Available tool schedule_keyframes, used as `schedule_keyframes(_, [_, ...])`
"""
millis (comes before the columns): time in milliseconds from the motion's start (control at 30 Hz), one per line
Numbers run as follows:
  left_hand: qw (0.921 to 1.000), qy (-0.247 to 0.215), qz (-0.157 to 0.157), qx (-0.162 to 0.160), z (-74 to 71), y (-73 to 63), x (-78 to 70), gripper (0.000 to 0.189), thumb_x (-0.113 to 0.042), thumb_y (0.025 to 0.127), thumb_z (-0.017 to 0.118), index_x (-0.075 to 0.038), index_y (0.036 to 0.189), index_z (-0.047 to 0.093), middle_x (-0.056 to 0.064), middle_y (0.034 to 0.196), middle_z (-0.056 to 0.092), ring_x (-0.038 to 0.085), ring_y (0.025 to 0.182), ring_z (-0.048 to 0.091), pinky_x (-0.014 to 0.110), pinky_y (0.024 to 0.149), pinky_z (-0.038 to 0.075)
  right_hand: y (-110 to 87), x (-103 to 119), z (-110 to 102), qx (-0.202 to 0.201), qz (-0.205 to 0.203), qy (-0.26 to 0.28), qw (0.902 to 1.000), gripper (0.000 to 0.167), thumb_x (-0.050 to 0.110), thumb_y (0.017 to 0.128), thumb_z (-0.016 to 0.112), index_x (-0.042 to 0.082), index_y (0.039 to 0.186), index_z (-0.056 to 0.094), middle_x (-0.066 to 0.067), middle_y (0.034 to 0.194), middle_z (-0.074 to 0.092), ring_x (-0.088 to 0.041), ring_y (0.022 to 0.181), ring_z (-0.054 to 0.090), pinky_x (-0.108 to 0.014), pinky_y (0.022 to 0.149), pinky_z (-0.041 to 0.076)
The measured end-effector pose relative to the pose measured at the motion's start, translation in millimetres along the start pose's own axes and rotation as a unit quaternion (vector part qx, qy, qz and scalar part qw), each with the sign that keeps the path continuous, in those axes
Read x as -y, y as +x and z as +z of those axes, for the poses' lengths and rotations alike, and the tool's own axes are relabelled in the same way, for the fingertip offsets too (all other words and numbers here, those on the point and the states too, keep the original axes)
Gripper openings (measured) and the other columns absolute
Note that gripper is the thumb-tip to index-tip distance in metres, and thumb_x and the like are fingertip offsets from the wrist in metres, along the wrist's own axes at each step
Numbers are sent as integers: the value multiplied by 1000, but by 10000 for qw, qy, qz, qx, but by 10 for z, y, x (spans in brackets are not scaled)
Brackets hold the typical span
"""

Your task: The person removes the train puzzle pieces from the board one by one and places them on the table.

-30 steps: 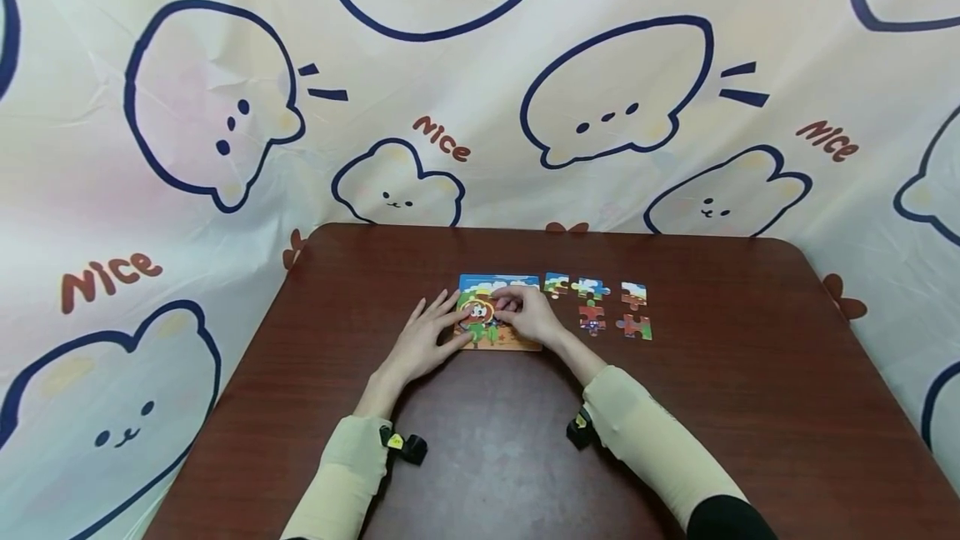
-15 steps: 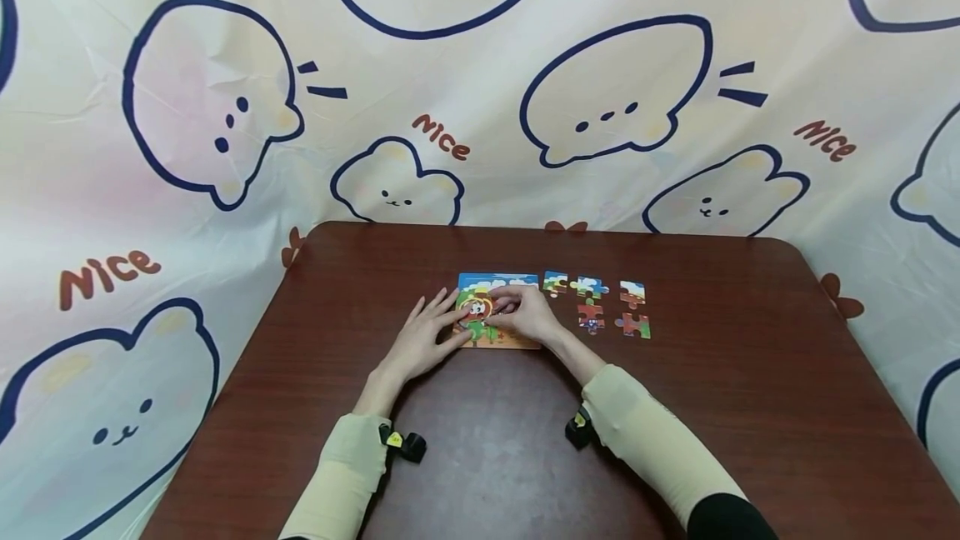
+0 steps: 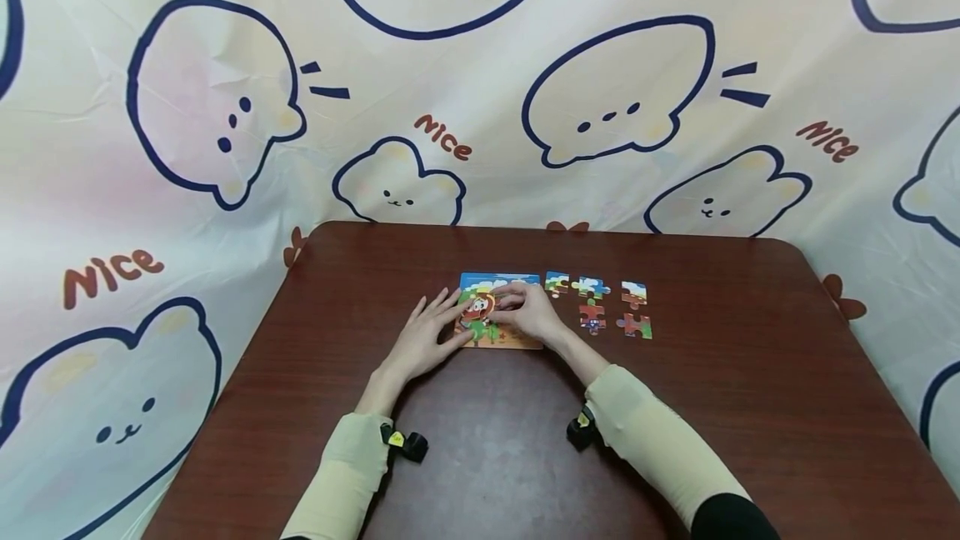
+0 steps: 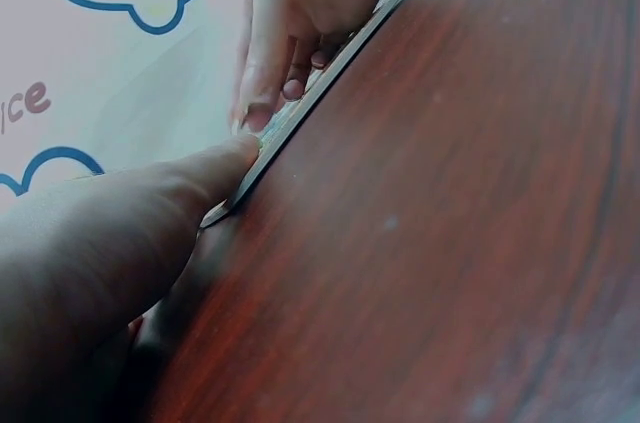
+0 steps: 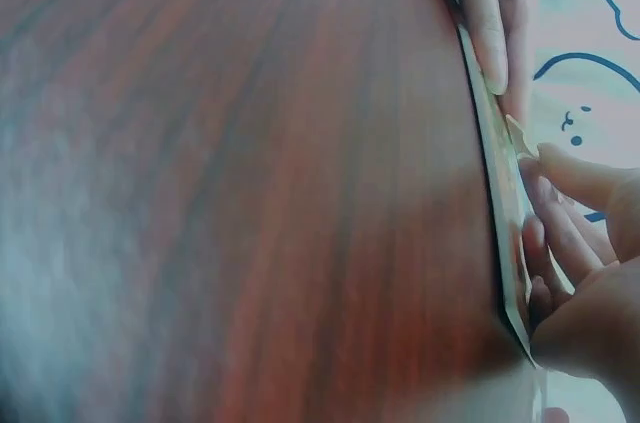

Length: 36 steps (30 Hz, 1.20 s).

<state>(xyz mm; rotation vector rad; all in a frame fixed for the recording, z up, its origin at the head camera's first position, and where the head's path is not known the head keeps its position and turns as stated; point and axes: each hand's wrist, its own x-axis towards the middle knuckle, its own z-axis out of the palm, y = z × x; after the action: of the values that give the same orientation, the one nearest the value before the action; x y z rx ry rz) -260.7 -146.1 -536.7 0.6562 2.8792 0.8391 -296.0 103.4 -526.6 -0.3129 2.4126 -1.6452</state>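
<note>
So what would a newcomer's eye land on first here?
Probably the pale backdrop behind the table, with its big blue-outlined cartoon figures. Next, perhaps the colourful puzzle near the table's far edge: the left hand rests on its left side, the right hand pinches a piece over it, and five loose pieces lie to its right.

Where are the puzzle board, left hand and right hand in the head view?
puzzle board (image 3: 507, 340): head view, on its sandy lower strip
left hand (image 3: 424, 335): head view, on the back of the hand
right hand (image 3: 536, 315): head view, on the back of the hand
</note>
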Motion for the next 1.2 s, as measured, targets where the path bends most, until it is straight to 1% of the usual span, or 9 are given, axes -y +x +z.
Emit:
schedule_keyframes(200, [10000,37,13,-77,7,5,-14,64,-45,109,67,-19,166,53,8,180,36,34,172,24,65,140,11,-63,12,-165,71,-69,253,9996,43,9,98,83,4,140,71,-18,107,83,-9,81,72,-26,68,54])
schedule_keyframes(300, [10000,43,12,-89,2,6,-20,64,-45,108,68,-19,165,53,8,180,36,33,172,24,63,140,10,-113,21,-266,23,-118,265,9996,44,10,99,83,4,140,70,-17,107,84,-6,82,71,-25,70,54])
schedule_keyframes(433, [10000,42,9,-88,5,3,-12,65,-44,108,70,-19,165,53,8,180,36,32,172,24,62,141,9,-192,0,-414,-137,-42,137,9998,44,11,98,83,6,140,71,-14,108,84,-14,100,76,-26,83,58])
schedule_keyframes(600, [9999,1,26,-111,7,-4,-4,65,-43,107,70,-18,165,53,9,180,36,33,172,24,62,141,10,-288,-70,-602,-292,175,76,9994,44,12,99,83,8,141,72,-12,109,84,-30,120,73,-39,102,57])
schedule_keyframes(767, [9999,-14,43,-136,3,-6,-1,65,-44,107,70,-18,165,53,9,180,37,33,172,25,62,141,10,-373,-143,-767,-401,232,-151,9988,44,13,99,83,6,141,71,-14,110,84,-33,122,70,-49,111,51])
schedule_keyframes(867, [9999,-8,32,-130,2,-11,-1,65,-44,108,70,-18,165,53,9,180,37,33,172,25,62,141,10,-422,-173,-847,-454,184,-431,9979,44,12,99,83,5,140,71,-17,110,84,-24,111,73,-42,102,53])
schedule_keyframes(1067, [10000,-13,1,-90,6,-14,1,65,-44,108,69,-19,166,52,8,180,35,32,172,24,62,141,9,-485,-206,-935,-478,204,-624,9967,44,8,98,82,3,140,70,-23,108,82,-16,66,57,-31,57,45])
schedule_keyframes(1133, [10000,-7,20,-84,7,-16,-2,64,-43,109,68,-19,166,52,9,180,35,32,172,24,62,141,9,-494,-216,-942,-496,197,-737,9958,43,7,98,82,3,139,70,-22,108,82,-20,69,60,-33,60,47])
schedule_keyframes(1200, [10000,6,49,-78,9,-20,-4,63,-42,110,66,-18,166,51,9,180,35,33,172,23,62,141,9,-501,-230,-943,-510,157,-884,9947,43,7,98,82,3,139,70,-21,108,82,-26,85,69,-38,75,56])
